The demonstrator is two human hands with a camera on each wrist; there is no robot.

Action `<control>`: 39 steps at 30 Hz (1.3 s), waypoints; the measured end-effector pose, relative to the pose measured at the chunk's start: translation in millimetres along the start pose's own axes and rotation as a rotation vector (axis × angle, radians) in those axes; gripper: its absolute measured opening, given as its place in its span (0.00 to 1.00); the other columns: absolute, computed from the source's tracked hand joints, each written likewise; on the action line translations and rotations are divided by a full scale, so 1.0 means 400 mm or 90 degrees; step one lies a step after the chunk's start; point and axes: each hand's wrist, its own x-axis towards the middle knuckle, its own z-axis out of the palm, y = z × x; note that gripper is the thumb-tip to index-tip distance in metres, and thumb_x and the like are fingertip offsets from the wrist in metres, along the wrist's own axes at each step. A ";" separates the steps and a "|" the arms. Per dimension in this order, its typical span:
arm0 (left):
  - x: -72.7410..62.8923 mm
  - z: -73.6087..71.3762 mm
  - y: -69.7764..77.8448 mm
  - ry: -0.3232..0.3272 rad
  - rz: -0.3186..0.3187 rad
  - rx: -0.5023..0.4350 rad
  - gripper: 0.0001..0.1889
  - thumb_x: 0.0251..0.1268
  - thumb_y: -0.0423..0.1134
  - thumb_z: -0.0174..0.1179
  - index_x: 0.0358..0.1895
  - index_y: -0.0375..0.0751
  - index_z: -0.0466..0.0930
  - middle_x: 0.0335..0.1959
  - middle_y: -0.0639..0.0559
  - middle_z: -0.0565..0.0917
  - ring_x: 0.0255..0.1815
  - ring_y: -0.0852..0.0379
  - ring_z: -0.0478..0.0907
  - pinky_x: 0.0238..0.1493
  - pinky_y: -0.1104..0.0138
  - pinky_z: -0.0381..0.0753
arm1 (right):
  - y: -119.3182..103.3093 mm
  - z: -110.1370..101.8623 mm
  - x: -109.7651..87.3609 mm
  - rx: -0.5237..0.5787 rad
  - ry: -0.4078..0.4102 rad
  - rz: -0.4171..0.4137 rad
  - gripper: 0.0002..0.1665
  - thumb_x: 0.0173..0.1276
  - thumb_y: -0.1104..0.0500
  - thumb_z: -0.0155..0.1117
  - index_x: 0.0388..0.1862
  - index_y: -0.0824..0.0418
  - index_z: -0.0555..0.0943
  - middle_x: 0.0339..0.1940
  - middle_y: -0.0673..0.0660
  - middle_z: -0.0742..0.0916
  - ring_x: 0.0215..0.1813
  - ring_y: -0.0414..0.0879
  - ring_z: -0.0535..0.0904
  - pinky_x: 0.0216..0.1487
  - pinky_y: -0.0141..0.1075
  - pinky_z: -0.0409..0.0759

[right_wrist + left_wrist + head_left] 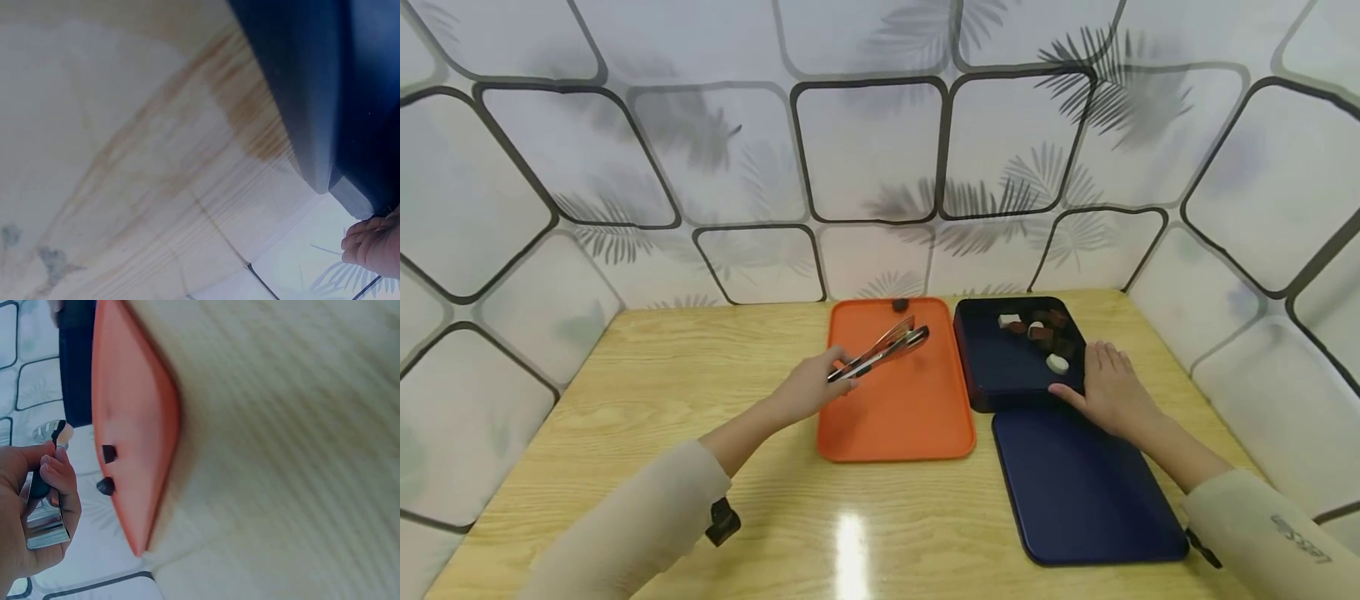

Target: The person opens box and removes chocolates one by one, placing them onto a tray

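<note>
My left hand (808, 387) grips metal tongs (868, 360) above the orange tray (895, 425). In the left wrist view the fingers curl round the tongs (49, 528); something pale shows at their tips, but I cannot tell whether it is held. Two dark chocolate-like pieces (107, 485) lie near the tray's far end. To the right stands a dark blue box (1007, 367) with several brown, dark and white chocolate-like pieces (1041, 333). My right hand (1112, 396) rests against the box's right side, fingers straight and thumb at its near right corner.
A flat dark blue lid (1090, 500) lies on the wooden table (700, 367) in front of the box. Behind the table and along both sides rises a patterned wall covering (868, 150).
</note>
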 end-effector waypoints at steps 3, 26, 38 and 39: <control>-0.026 0.010 -0.024 0.019 0.012 0.006 0.12 0.65 0.37 0.60 0.48 0.39 0.72 0.25 0.50 0.78 0.20 0.59 0.66 0.22 0.68 0.65 | -0.003 0.000 0.000 0.005 0.000 -0.001 0.58 0.66 0.32 0.51 0.62 0.87 0.56 0.60 0.85 0.64 0.64 0.78 0.57 0.62 0.65 0.55; -0.060 0.042 -0.065 -0.012 0.017 0.058 0.14 0.64 0.36 0.60 0.49 0.38 0.71 0.18 0.55 0.72 0.15 0.62 0.64 0.18 0.70 0.63 | -0.005 -0.001 -0.009 0.006 -0.027 0.018 0.59 0.67 0.31 0.49 0.63 0.88 0.54 0.62 0.86 0.63 0.66 0.78 0.56 0.64 0.64 0.53; -0.021 -0.003 -0.009 -0.033 -0.004 0.020 0.18 0.62 0.38 0.61 0.52 0.36 0.70 0.18 0.54 0.71 0.17 0.61 0.64 0.20 0.69 0.63 | -0.001 0.005 -0.004 0.010 -0.039 0.026 0.59 0.67 0.31 0.49 0.64 0.87 0.53 0.63 0.86 0.62 0.66 0.77 0.55 0.65 0.63 0.52; -0.016 -0.004 -0.003 -0.037 -0.005 0.019 0.19 0.62 0.39 0.61 0.52 0.35 0.70 0.17 0.54 0.71 0.17 0.60 0.63 0.19 0.69 0.63 | -0.002 0.004 -0.005 0.012 -0.040 0.027 0.59 0.67 0.31 0.49 0.64 0.87 0.53 0.63 0.86 0.62 0.66 0.77 0.54 0.65 0.63 0.52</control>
